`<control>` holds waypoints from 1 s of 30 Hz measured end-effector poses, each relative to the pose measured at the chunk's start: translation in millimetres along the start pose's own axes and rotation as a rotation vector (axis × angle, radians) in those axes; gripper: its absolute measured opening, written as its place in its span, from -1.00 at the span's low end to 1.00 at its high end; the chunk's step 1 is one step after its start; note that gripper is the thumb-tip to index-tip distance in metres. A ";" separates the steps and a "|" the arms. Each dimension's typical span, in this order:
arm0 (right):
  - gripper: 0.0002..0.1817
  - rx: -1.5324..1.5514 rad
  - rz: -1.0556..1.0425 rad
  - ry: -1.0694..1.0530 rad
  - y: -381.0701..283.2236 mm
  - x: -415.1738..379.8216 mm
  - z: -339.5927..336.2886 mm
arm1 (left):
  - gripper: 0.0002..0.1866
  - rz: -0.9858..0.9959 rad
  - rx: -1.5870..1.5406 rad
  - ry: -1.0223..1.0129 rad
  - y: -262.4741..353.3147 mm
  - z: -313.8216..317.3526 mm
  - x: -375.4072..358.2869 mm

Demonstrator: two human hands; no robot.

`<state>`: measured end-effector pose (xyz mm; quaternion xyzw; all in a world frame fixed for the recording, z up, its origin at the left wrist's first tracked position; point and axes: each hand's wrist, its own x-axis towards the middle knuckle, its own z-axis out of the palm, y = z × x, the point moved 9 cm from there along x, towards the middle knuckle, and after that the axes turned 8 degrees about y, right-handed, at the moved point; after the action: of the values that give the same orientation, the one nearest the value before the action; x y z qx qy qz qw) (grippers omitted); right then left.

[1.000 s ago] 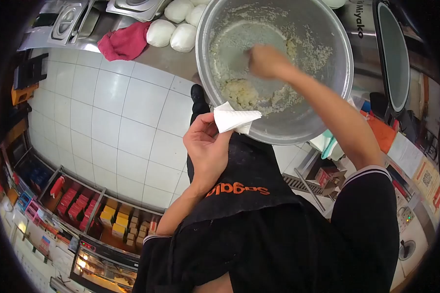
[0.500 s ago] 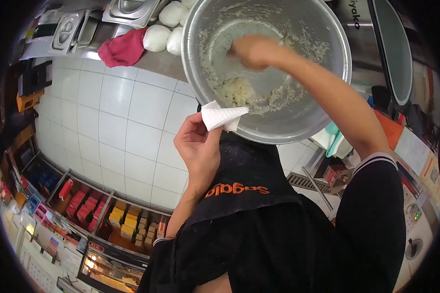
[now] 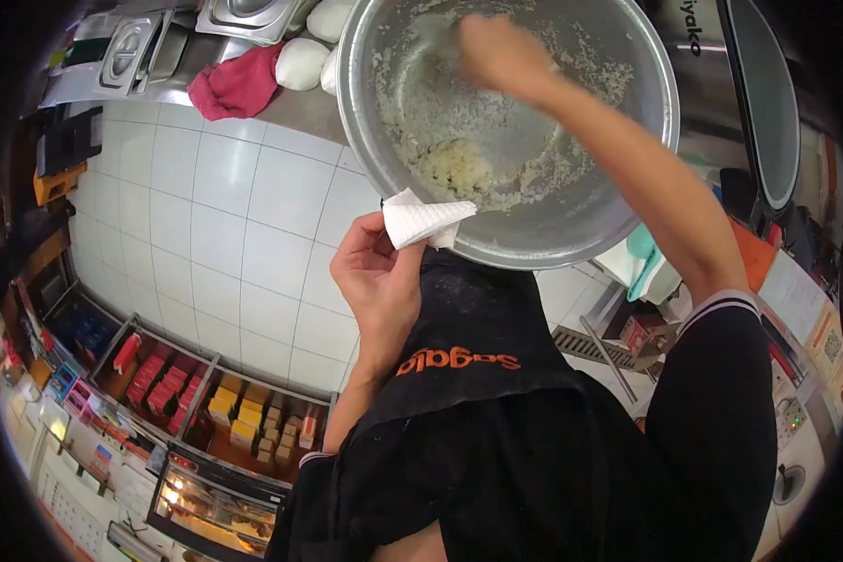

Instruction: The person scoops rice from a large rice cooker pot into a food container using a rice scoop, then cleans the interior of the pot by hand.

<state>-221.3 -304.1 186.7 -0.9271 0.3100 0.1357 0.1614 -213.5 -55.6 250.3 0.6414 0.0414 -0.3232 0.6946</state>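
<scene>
A large round metal bowl sits in front of me, its inner wall smeared with pale, crumbly dough bits. A lump of wet, off-white dough lies on its near left side. My left hand pinches a folded white paper towel at the bowl's near rim. Deep inside the bowl, my right hand is closed and blurred by motion near the far wall. A pale, greyish smear beside its fingers may be a held thing, but I cannot make out its kind.
On the counter left of the bowl are a red cloth, white rounded bundles and lidded steel pans. A dark-rimmed grey lid or panel stands at right. Shelves with boxes lie lower left, beyond the tiled floor.
My right hand has swept up toward the bowl's far wall and slightly right. The bowl has shifted a little upward in view. My left hand keeps its pinch on the paper towel.
</scene>
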 end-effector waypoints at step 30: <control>-0.82 -0.588 -0.087 -0.090 66.9 -57.2 27.9 | -0.87 0.001 0.061 -0.058 1.0 -3.3 20.7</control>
<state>-311.0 -313.6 167.0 -0.9394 0.2099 0.2537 -0.0949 -195.5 -60.8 240.8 0.6529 0.0109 -0.3423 0.6757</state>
